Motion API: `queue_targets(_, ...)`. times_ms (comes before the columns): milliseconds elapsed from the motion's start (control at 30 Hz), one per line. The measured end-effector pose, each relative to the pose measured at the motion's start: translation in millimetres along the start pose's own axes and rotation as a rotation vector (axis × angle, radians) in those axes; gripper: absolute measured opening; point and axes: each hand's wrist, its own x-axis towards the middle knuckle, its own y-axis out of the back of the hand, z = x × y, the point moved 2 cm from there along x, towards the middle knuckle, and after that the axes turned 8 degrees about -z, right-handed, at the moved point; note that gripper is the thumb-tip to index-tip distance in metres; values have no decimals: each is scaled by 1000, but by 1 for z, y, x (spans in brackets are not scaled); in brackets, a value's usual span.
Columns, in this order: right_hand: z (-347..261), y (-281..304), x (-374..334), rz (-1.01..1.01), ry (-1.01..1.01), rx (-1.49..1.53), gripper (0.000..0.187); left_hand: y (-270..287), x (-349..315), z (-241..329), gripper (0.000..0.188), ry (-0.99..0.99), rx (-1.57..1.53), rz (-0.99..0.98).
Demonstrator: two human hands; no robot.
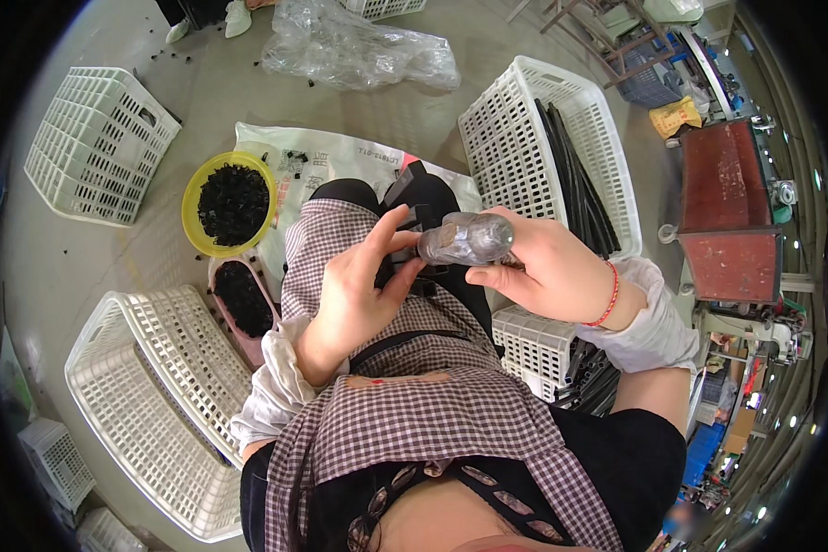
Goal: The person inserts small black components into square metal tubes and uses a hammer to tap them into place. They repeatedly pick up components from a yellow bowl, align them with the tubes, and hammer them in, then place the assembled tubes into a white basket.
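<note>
Plainly, what I have to read from this distance is the short gap between two hands, and the grey cylinder [465,241] that bridges it above the lap. Its long axis runs roughly left to right across my view, one end in the grasp of the right hand [557,262], the other pointing at the left fingertips. I see the right hand closed around that end, forefinger on the far side and thumb on the near side; the remaining fingers are tucked out of my sight, so I can't say how they wrap. The left hand [354,281] is partly open, its thumb and forefinger curved toward each other with only a little space between, right beside the cylinder's left end. Whether they pinch a small dark piece or touch the cylinder itself, I cannot tell, as dark shapes crowd together under them. Of the two, I count the right as nearer, since it has actual hold; the left meets the thing tip to end, so I would judge that any alignment turns on that left end. Just beyond the fingertips, a black block [407,187] lies over the dark-clad knees. Further out on the left, well apart from both hands, a yellow basin [190,216] holds a heap of small black pieces [235,204].
</note>
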Motion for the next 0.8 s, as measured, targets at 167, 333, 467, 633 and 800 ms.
queue_targets(167, 0, 4, -2, 20, -24, -7, 36, -1, -3, 0, 69, 55, -126, -7)
queue_targets(333, -18, 28, -14, 111, 26, -72, 40, 0, -11, -7, 72, 137, -236, -24)
queue_targets(467, -28, 40, -19, 166, 73, -110, 39, -1, -7, -9, 75, 75, -265, 18)
queue_targets(633, -16, 13, -7, 26, 15, -91, 36, -3, -8, -8, 75, 95, -279, -5)
queue_targets(800, -21, 23, -6, 44, 23, -87, 33, 1, -18, -14, 75, 185, -325, -10)
